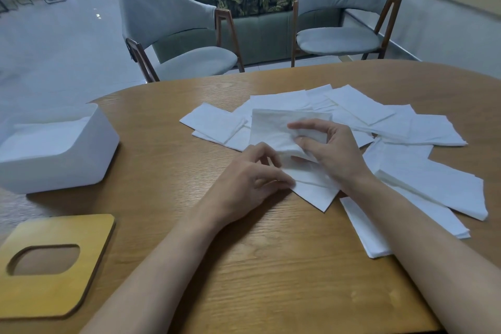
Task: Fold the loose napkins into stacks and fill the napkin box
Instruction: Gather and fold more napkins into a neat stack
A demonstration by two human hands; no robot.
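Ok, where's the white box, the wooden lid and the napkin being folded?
white box (54, 168): head view, its front wall.
wooden lid (67, 232): head view, flat wood above the hole.
napkin being folded (271, 127): head view, its lifted upper half.

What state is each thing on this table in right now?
napkin box: open, stacked napkins inside.
wooden lid: off, lying flat on the table.
held napkin: partly folded, pinched by left hand and right hand.
loose napkins: spread in an untidy pile.
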